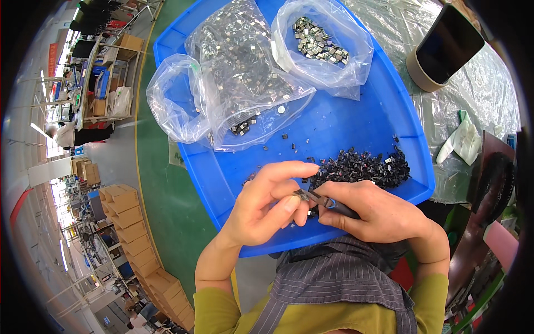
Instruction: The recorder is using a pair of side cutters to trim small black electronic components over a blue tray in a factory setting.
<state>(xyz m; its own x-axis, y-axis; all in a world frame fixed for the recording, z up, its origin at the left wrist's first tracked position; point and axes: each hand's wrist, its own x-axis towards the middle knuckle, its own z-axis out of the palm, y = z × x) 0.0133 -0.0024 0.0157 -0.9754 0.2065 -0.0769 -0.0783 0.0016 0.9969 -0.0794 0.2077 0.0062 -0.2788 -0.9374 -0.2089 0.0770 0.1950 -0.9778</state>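
My left hand [258,209] pinches a small dark part [302,195] between thumb and fingers, over the near edge of a blue plastic tray [384,111]. In my right hand [378,210] is a pair of small pliers or cutters [345,208] with dark and blue handles; its jaws meet the part at my left fingertips. Just beyond my hands lies a heap of small black pieces [361,167]. Farther back, a large clear bag [233,55] of small black and silver parts leans in the tray. An open clear bag [320,44] beside it holds similar metallic parts.
Another clear bag [172,100] lies at the tray's left rim. To the right, a dark-screened device [453,44] and a white glove [466,142] rest on a plastic-covered table. Cardboard boxes [125,214] line the green floor [161,195] at left; a person [67,135] is far off.
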